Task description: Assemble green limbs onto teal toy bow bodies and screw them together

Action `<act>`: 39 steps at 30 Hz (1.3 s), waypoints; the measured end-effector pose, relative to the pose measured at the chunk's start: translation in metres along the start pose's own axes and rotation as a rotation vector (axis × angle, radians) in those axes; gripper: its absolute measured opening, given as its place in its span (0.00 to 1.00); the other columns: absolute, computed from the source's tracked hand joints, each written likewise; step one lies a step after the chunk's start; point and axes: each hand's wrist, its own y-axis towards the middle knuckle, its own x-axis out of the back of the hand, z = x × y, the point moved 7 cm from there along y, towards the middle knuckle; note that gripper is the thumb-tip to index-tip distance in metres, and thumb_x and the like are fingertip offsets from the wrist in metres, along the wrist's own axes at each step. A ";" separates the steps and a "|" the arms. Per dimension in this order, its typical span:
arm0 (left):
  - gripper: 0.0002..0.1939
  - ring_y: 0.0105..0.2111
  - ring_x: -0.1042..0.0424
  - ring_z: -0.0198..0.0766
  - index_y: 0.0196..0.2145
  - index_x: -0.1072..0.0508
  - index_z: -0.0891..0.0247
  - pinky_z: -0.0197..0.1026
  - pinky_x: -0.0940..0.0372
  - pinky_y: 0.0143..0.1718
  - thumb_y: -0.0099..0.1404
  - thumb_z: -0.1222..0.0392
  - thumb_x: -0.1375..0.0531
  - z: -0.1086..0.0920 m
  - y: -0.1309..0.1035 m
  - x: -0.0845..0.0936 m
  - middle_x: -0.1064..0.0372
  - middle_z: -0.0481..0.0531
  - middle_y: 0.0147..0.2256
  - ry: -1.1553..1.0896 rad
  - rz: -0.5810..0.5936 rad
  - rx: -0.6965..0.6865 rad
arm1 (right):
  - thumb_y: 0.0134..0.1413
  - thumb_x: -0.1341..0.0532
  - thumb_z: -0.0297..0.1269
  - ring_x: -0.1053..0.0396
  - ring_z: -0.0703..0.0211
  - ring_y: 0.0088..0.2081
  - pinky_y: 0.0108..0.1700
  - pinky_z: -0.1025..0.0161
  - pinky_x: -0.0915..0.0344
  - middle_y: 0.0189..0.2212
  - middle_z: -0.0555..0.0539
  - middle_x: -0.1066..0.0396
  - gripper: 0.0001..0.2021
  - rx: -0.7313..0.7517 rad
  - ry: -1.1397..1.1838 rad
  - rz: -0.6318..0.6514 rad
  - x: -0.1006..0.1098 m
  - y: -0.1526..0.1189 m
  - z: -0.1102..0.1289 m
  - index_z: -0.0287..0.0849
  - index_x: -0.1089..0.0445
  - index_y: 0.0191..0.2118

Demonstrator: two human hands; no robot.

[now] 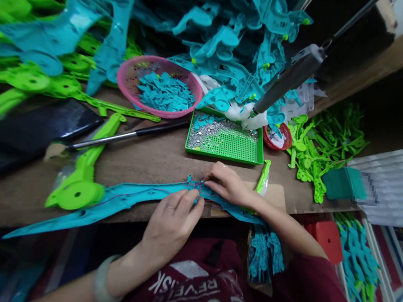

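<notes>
A long blue plastic toy-sword half shell [131,197] lies along the front edge of the bench, its pointed tip reaching out to the left. Thin dark red and blue wires [198,185] run inside it. My left hand [173,219] is over the shell's middle, thumb and fingers pinched at the wires; the fingertips partly hide what they grip. From the right, my right hand [227,184] pinches the same wires just above the shell. A green plastic piece [79,191] with a round disc touches the shell on the left.
A power screwdriver [292,76] hangs above a green tray [224,157] of small screws. Beside it stands a pink basket [123,79] with blue pieces. Blue and green shells pile up behind. A small red basket [287,142] and a green-handled knife [263,176] are to the right.
</notes>
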 end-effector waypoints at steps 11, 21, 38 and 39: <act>0.11 0.50 0.23 0.49 0.48 0.26 0.73 0.49 0.27 0.54 0.69 0.74 0.42 0.007 -0.026 -0.008 0.25 0.67 0.50 -0.283 -0.058 0.184 | 0.66 0.41 0.34 0.31 0.56 0.40 0.47 0.57 0.35 0.34 0.46 0.27 0.06 -0.132 0.096 -0.134 -0.011 -0.007 -0.004 0.43 0.32 0.35; 0.15 0.51 0.23 0.46 0.52 0.28 0.74 0.44 0.26 0.52 0.71 0.76 0.46 0.005 -0.041 -0.014 0.25 0.68 0.52 -0.428 -0.072 0.186 | 0.62 0.35 0.34 0.27 0.56 0.42 0.50 0.54 0.35 0.36 0.47 0.22 0.06 -0.136 0.204 -0.196 -0.010 -0.010 -0.006 0.43 0.27 0.32; 0.13 0.50 0.22 0.43 0.52 0.29 0.69 0.43 0.27 0.54 0.72 0.73 0.44 0.019 -0.032 -0.014 0.24 0.62 0.50 -0.475 -0.058 0.224 | 0.69 0.47 0.29 0.41 0.51 0.41 0.43 0.57 0.39 0.37 0.41 0.31 0.11 -0.091 -0.519 -0.046 -0.015 -0.041 0.033 0.39 0.26 0.44; 0.13 0.49 0.22 0.43 0.52 0.29 0.69 0.43 0.27 0.53 0.71 0.73 0.44 0.019 -0.030 -0.013 0.24 0.62 0.49 -0.450 -0.057 0.211 | 0.69 0.47 0.29 0.42 0.51 0.40 0.42 0.58 0.39 0.35 0.41 0.32 0.11 -0.070 -0.551 -0.066 -0.012 -0.043 0.035 0.38 0.26 0.43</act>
